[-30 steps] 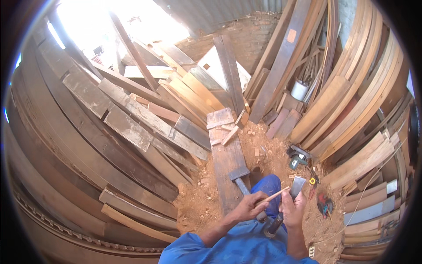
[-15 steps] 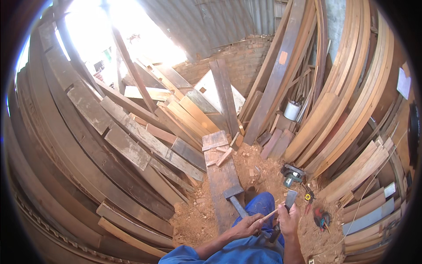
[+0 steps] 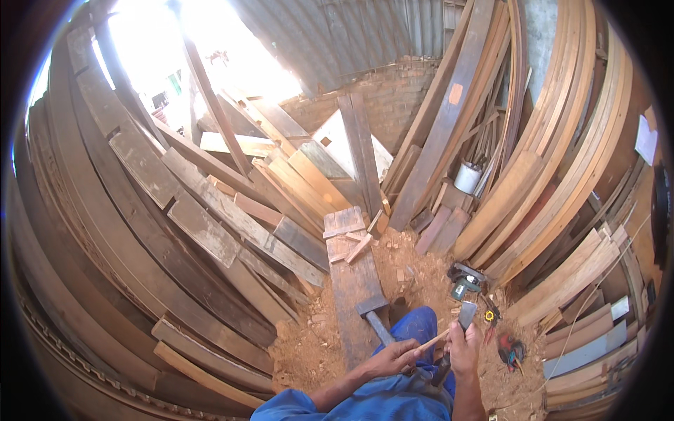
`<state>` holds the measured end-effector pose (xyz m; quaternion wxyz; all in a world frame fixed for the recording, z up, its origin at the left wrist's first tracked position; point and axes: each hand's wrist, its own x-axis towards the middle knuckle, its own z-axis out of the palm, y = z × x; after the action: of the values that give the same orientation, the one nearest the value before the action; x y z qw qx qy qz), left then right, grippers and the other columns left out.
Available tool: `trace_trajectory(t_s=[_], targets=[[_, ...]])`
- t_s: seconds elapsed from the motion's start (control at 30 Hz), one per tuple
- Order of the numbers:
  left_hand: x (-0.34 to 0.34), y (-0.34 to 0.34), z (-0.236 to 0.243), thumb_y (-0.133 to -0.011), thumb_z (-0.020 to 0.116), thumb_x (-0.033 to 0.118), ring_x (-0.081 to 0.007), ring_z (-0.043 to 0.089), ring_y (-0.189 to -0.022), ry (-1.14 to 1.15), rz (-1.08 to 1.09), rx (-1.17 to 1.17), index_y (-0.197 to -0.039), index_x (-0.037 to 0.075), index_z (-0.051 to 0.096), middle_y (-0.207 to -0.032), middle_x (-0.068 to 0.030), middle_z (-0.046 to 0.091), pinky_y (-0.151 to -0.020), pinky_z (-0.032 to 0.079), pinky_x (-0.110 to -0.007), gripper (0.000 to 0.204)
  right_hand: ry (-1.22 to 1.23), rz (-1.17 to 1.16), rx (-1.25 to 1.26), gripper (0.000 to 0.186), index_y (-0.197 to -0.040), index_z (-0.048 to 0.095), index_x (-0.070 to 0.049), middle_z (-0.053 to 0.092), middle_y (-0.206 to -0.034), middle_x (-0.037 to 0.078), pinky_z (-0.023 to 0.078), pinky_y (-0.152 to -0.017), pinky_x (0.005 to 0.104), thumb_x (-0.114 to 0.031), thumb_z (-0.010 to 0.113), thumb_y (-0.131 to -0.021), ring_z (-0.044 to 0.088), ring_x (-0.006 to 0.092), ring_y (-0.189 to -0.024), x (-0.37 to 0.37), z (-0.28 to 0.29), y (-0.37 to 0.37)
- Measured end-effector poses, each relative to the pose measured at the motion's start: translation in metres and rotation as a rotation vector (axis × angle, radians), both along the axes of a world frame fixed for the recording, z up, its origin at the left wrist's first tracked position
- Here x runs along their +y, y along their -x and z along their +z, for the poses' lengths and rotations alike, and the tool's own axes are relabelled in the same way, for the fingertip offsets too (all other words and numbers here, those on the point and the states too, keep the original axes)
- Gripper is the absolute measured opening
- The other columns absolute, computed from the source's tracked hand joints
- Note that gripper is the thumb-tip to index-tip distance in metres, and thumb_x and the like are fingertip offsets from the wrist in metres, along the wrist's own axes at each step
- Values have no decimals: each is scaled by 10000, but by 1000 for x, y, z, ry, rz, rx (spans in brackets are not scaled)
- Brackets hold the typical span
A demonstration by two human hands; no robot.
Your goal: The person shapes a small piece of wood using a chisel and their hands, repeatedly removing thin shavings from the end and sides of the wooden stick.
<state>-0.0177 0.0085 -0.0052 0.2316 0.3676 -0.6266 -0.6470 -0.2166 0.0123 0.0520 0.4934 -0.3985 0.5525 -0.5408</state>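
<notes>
Close to my body, my left hand point(image 3: 394, 358) is closed on one end of a thin wooden stick point(image 3: 433, 342). The stick's other end reaches my right hand point(image 3: 464, 349), whose fingers are wrapped round a chisel point(image 3: 467, 315). Its broad grey blade points up out of the fist, and its dark handle comes out below. The stick meets the chisel at my right hand; the exact contact is hidden by the fingers. A mallet point(image 3: 372, 306) with a blocky grey head lies on the wooden bench point(image 3: 349, 291), left of my blue-clad knee.
Small wood offcuts point(image 3: 359, 248) lie at the bench's far end. On the shavings to the right are a green power tool point(image 3: 466, 282), a yellow tape measure point(image 3: 489, 317) and a red-and-dark tool point(image 3: 511, 349). Long planks point(image 3: 140, 266) lean on both sides. A white can point(image 3: 467, 177) stands behind.
My right hand and the chisel have shifted very slightly to the right and down. Both hands keep their grips, and the mallet stays on the bench.
</notes>
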Motion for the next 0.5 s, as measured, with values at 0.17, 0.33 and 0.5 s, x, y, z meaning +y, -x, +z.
trace_trajectory(t_s=[0.17,0.33,0.5], targets=[[-17,-4,-12,-1020,427,316,-115,476,-618,-102,343,200,-943,52,540,-719,-19,501,-535,382,-272,297,25,5,-304,300,-1240,481,3,575,-873,62,460,-540,255,-149,422,-988,495,92,-593,-10,-5,-7],[-34,4,5,-1035,375,345,-85,320,-458,-280,442,667,-927,53,509,-546,17,375,-442,267,-256,339,-36,-33,-606,274,-1227,450,-7,602,-918,107,512,-545,298,-134,433,-985,548,116,-614,-8,9,-15],[-40,5,5,-1038,338,342,-94,314,-473,-314,436,696,-946,40,520,-555,12,370,-458,267,-257,365,-122,39,-773,217,-1175,468,-26,593,-885,95,517,-549,312,-124,437,-984,549,117,-613,-6,3,-19]])
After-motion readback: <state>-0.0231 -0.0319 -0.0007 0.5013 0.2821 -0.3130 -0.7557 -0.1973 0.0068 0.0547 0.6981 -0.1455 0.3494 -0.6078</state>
